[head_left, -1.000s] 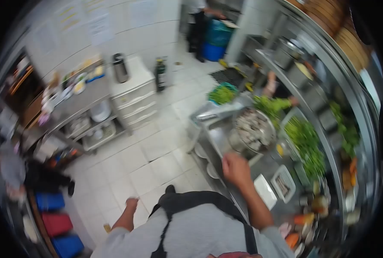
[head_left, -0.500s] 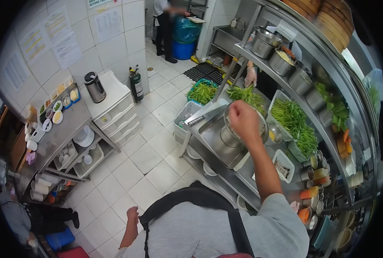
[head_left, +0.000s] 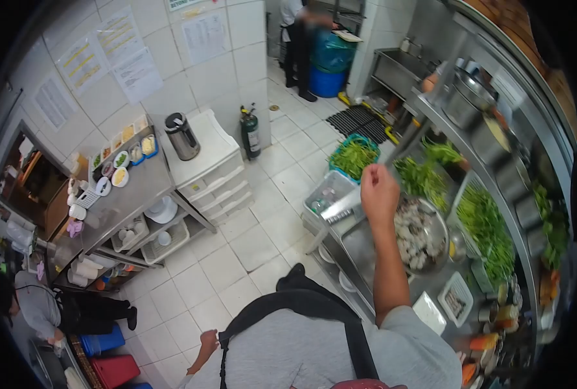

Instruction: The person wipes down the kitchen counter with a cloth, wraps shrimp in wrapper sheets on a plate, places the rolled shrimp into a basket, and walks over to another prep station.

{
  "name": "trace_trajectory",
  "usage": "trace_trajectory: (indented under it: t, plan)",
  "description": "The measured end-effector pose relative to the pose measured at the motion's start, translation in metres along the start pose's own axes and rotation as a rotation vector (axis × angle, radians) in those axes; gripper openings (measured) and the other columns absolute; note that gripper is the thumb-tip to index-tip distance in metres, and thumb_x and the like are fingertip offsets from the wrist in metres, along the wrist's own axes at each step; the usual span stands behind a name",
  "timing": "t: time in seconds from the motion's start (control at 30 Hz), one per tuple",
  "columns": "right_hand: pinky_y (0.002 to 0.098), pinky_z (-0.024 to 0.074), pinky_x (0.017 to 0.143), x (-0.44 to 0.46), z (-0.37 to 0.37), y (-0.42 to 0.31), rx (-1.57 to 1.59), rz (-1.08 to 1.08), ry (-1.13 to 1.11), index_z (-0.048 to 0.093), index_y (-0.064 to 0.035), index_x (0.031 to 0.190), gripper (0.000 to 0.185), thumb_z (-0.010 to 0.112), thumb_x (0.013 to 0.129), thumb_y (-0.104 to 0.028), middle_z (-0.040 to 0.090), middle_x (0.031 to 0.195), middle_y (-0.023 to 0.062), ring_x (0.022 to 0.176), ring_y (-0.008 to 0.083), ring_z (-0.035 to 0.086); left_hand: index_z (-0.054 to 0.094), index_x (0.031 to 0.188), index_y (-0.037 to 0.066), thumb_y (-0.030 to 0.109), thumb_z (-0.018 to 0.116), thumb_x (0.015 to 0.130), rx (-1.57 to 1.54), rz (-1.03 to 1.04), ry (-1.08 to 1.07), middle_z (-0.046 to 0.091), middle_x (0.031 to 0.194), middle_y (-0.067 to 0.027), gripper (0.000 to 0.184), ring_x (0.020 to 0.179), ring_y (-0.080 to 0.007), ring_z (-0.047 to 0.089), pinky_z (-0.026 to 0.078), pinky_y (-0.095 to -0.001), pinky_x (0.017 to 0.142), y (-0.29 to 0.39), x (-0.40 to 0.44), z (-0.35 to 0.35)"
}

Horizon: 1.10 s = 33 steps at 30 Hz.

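My right hand (head_left: 380, 189) is closed, raised above a metal tray (head_left: 356, 249) on the steel counter. Whatever its fingers hold, if anything, is hidden. Under and beside my forearm stands a round metal bowl (head_left: 420, 236) of pale, greyish pieces that look like raw seafood. Leafy greens (head_left: 420, 183) lie just past the hand. A shiny metal-edged item (head_left: 337, 212) sits at the tray's far left corner. Low at my left side, my left hand (head_left: 208, 340) has curled fingers close to my dark apron (head_left: 236, 318); what is in them cannot be made out.
Baskets of greens (head_left: 486, 227) and a white basket (head_left: 455, 299) line the counter, under a shelf of metal pots (head_left: 468, 97). A drawer unit (head_left: 214, 172) with a kettle (head_left: 183, 137) stands left. One person (head_left: 296, 48) is at the back, another (head_left: 42, 301) lower left.
My view has turned, shifting the room rightward in the picture. My right hand has moved from over the bowl to its left, uncovering the pale pieces. My left hand is lower, beside the apron.
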State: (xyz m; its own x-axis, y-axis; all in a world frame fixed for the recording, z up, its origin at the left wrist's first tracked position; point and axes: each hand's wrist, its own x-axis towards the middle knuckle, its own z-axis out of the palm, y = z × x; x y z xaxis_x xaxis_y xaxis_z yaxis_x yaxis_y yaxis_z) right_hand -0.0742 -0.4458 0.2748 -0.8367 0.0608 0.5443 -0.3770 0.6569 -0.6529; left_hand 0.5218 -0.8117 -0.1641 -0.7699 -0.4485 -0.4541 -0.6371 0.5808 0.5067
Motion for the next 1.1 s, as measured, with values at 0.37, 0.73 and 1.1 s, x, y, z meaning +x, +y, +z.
trace_trajectory:
  t: [0.37,0.73,1.1]
  plan:
    - [0.0403,0.0547,0.066,-0.016,0.107,0.008,0.273,0.046,-0.498,0.074,-0.004,0.093,0.003,0.075,0.093,-0.007,0.07,0.08,0.0135,0.073,0.0299,0.072,0.075,0.103,0.013,0.021,0.084,0.075,0.454,-0.296,-0.116,0.077,0.101,-0.0112,0.03,0.099,-0.0361,0.076,0.06,-0.0512,0.083,0.089,0.063,-0.094]
    - [0.0343,0.0526,0.067,-0.004,0.173,0.06,0.444,0.166,-0.519,0.075,0.0008,0.117,0.02,0.074,0.098,-0.006,0.069,0.083,0.0087,0.072,0.0165,0.064,0.081,0.122,0.003,0.04,0.084,0.09,-0.396,-0.359,0.389,0.079,0.124,-0.0208,0.05,0.118,-0.0312,0.075,0.058,-0.0401,0.105,0.146,0.218,-0.176]
    - [0.0312,0.0499,0.066,0.03,0.195,0.071,0.213,0.245,-0.631,0.071,0.0026,0.133,0.036,0.076,0.099,-0.007,0.066,0.089,0.0061,0.073,0.013,0.059,0.076,0.111,0.004,0.045,0.07,0.096,-0.368,-0.462,-0.221,0.073,0.105,-0.0137,0.044,0.084,-0.0319,0.074,0.061,-0.0502,0.068,0.143,0.285,-0.152]
